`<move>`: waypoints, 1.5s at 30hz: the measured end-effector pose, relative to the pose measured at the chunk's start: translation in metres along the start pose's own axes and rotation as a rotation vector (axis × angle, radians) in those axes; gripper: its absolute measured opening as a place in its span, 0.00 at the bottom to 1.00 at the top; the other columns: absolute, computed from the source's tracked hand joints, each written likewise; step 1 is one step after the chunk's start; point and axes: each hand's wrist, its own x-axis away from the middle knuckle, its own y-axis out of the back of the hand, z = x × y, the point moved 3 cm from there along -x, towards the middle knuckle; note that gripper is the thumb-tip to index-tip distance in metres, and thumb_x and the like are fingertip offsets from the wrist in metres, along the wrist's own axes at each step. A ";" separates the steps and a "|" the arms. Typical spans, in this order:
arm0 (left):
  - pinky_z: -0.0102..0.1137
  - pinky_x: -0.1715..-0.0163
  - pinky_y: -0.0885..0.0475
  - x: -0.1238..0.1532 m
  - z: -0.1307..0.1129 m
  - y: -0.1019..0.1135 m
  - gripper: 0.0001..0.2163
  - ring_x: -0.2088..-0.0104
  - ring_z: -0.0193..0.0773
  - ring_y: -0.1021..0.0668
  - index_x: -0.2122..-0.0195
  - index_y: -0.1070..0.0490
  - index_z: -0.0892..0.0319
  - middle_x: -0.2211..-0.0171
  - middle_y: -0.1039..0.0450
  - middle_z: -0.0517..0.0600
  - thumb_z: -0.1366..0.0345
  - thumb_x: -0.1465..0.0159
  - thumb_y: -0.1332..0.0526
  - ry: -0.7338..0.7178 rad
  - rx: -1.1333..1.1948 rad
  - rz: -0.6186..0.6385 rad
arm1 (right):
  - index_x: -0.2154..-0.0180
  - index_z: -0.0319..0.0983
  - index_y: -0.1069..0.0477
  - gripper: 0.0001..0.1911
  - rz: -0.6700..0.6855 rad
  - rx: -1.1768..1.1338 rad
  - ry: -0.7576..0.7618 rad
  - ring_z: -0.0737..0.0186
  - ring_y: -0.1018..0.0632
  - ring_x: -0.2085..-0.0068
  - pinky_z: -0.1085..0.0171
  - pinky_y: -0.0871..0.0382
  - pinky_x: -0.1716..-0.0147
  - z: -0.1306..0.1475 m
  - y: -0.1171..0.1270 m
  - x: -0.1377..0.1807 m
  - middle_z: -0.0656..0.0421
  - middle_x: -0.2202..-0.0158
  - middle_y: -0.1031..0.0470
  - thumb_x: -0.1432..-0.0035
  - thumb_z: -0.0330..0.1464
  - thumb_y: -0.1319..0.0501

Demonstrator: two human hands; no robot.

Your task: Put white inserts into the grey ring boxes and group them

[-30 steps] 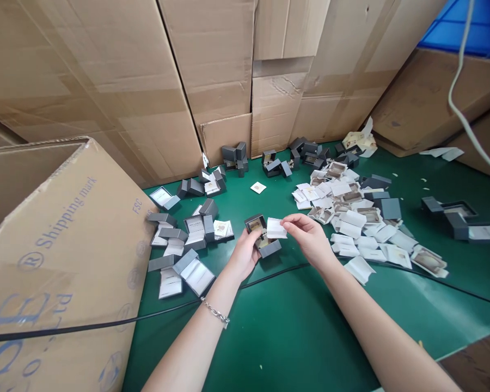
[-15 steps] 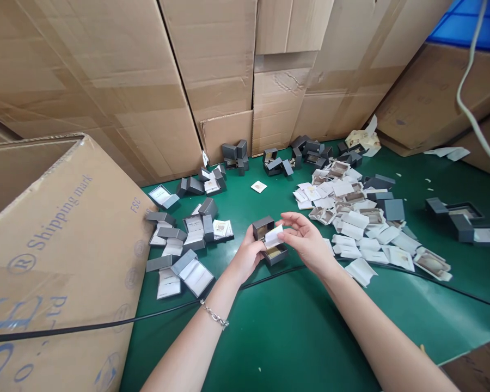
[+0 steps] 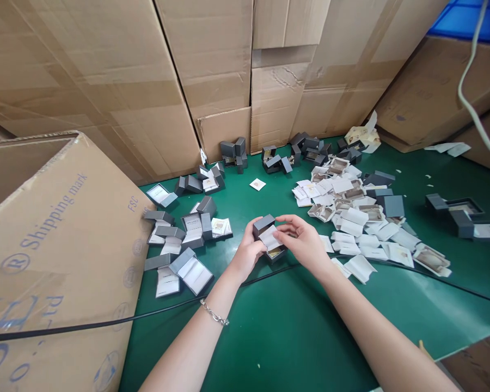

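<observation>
Near the middle of the green table, a small dark grey hinged box [image 3: 264, 222] stands with its lid raised. My left hand [image 3: 247, 254] is closed round the box's left side. A white insert [image 3: 269, 238], folded like card, sits at the box opening, partly covering the inside. My right hand [image 3: 304, 244] pinches the insert's right edge between thumb and fingers. Below the insert, a yellowish bit of the box's interior shows. To the left lie several open grey boxes [image 3: 193, 272] with white linings. On the right is a heap of loose white inserts [image 3: 354, 223].
A large carton [image 3: 77, 245] stands at the left, and tall cartons [image 3: 224, 60] wall off the back. A black cable [image 3: 163, 312] crosses the table in front of the boxes. More grey boxes [image 3: 273, 162] lie along the back, and a small white card [image 3: 257, 184] lies before them.
The white insert has moved down over the box and turned flatter. My right hand has shifted slightly left with it, and the box lid has tilted toward me.
</observation>
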 end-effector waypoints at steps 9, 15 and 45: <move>0.31 0.58 0.33 0.000 0.005 0.004 0.29 0.57 0.38 0.28 0.49 0.40 0.52 0.56 0.31 0.48 0.78 0.54 0.45 -0.035 -0.048 -0.013 | 0.58 0.40 0.33 0.17 -0.017 0.043 0.015 0.63 0.24 0.67 0.65 0.29 0.69 -0.003 -0.005 0.001 0.59 0.69 0.26 0.52 0.35 0.38; 0.32 0.53 0.35 0.000 0.005 0.001 0.15 0.54 0.39 0.28 0.52 0.35 0.53 0.56 0.30 0.49 0.64 0.41 0.40 -0.149 -0.241 -0.125 | 0.55 0.43 0.34 0.17 -0.021 0.233 0.135 0.62 0.23 0.65 0.63 0.29 0.66 0.000 -0.005 0.005 0.60 0.67 0.25 0.50 0.32 0.42; 0.30 0.56 0.35 0.013 -0.006 -0.006 0.11 0.60 0.37 0.27 0.64 0.31 0.55 0.62 0.28 0.47 0.76 0.45 0.45 -0.461 -0.459 -0.200 | 0.58 0.39 0.33 0.17 0.248 -0.056 -0.037 0.65 0.27 0.63 0.65 0.33 0.63 -0.007 -0.020 0.002 0.60 0.64 0.27 0.53 0.30 0.41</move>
